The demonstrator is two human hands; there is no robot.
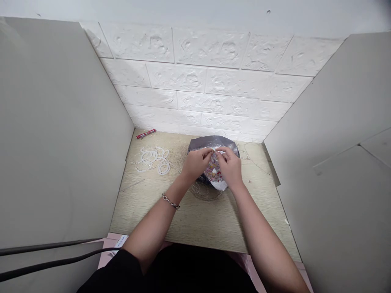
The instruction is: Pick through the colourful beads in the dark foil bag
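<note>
Grip: left hand (197,163) and right hand (231,169), fingertips pinched closed, nearly meeting; cannot tell on what.
Bead packet (215,174): below fingertips, over tabletop (183,228); probably light, limp, slippery; best held by upper edge.
Grey pouch (210,141): behind; likely soft.

Soft, pale light is falling evenly over the brick wall (189,79) and table (195,228), while the side panels are staying greyer. Glints are showing on the bag (215,169). Fine detail around the fingers (224,154) is blurring, the black shirt (195,268) is losing its folds, and the top right corner is darkening.
</note>
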